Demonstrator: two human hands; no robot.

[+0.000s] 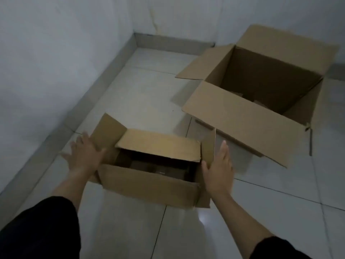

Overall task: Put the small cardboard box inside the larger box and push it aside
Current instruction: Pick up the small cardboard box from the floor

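- Bare left hand (86, 153), five fingers visible, no ring or watch showing.
- Bare right hand (218, 171), likewise unadorned, thumb on its inner side.
- Forearms uncovered from wrist to near the elbow.
- Loose black fabric left sleeve (40, 229), wide and plain, filling the frame at 7 o'clock.
- Black fabric right sleeve (278, 248), narrower in view, cut by the frame edge at 5 o'clock.
- No markings or logos discernible on either sleeve.

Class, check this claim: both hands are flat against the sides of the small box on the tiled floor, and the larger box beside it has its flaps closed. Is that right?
Not quite. The head view shows the larger box with its flaps open. The left hand and right hand are at the sides of the small box on the tiled floor.
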